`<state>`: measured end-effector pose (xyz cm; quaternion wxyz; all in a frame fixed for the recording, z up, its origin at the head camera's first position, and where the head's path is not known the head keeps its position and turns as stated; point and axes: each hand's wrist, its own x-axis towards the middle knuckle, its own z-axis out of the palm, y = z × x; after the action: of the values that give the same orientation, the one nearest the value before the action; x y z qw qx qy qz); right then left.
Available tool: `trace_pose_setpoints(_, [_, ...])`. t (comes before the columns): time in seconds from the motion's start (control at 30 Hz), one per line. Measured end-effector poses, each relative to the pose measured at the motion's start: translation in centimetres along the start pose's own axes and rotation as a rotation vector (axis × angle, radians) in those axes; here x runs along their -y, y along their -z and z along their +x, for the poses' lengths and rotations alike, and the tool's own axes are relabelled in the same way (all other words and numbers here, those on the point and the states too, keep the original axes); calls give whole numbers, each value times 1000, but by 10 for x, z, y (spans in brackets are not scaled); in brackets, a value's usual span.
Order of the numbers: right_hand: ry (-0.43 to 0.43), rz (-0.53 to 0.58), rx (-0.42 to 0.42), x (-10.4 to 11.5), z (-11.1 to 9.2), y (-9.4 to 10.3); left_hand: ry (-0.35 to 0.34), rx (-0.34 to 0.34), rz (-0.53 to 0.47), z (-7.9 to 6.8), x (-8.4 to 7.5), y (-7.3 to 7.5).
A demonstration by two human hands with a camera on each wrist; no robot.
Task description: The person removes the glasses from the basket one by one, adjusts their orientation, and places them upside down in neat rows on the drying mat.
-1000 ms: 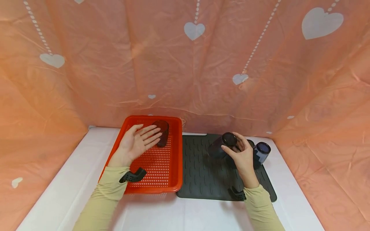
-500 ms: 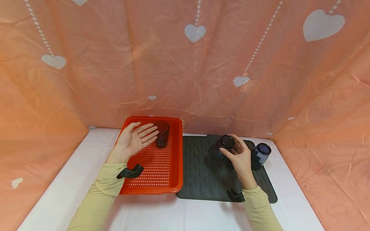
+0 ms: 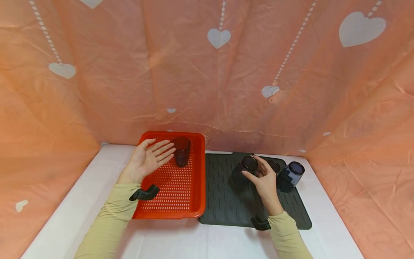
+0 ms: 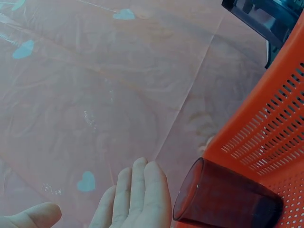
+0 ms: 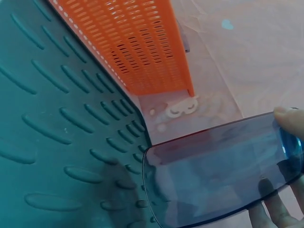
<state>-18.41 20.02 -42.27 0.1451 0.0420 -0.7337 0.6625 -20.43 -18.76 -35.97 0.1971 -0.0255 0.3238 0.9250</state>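
Using the dark grey-green ribbed rubbery-looking mat [image 3: 223, 201] as reference; sides are the person's.

Right hand [image 3: 266, 182]: gripping a see-through dark purple-blue tapered tumbler [image 3: 238, 177], thumb on one side, fingers round the other, up at the narrow base end. That tumbler is over the middle of the mat, toward its far edge, inverted and tilted, wide mouth down toward the ribs. Can't tell whether the mouth touches the mat.

Left hand [image 3: 142, 163]: holding nothing, palm turned up, fingers straight, thumb apart. It's left of the mat, over the orange-red perforated plastic basket [image 3: 201, 172]. Fingertips are just beside a second dark purple see-through tumbler [image 3: 183, 154]; contact can't be made out.

Basket sits directly left of the mat, its right rim running along the mat's left edge. Second tumbler is inside it, mouth up, at the far end on the side nearer the mat.

Two more dark tumblers at the mat's far right: one blue-purple tumbler [image 3: 292, 175], base up, at the right edge, and one partly hidden tumbler [image 3: 275, 166] behind the right hand.

White counter [image 3: 181, 239] under the mat. Peach curtain [image 3: 181, 72] with white hearts beyond the mat's far edge.
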Motion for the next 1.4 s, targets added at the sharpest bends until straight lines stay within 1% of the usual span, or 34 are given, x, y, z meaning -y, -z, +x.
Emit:
trace_pose_setpoints(0.1, [-2, -1, -7, -15, 4, 1, 5, -12, 5, 0, -1, 1])
trace_pose_setpoints(0.27, [27, -23, -19, -23, 3, 0, 18, -13, -19, 1, -5, 3])
trace_pose_setpoints(0.4, [43, -17, -25, -27, 3, 0, 24, -19, -27, 2, -7, 4])
trace_pose_setpoints(0.57, [38, -8, -21, -29, 3, 0, 24, -24, -10, 6, -9, 5])
trace_pose_setpoints(0.7, [32, -20, -15, -30, 3, 0, 26, -39, -21, 7, -10, 6])
trace_pose_setpoints(1.07, [10, -42, -7, -36, 4, 0, 38, -67, -30, 12, -15, 18])
trace_pose_setpoints(1.4, [14, -51, -12, -39, 3, -2, 52, -132, -54, 16, -16, 25])
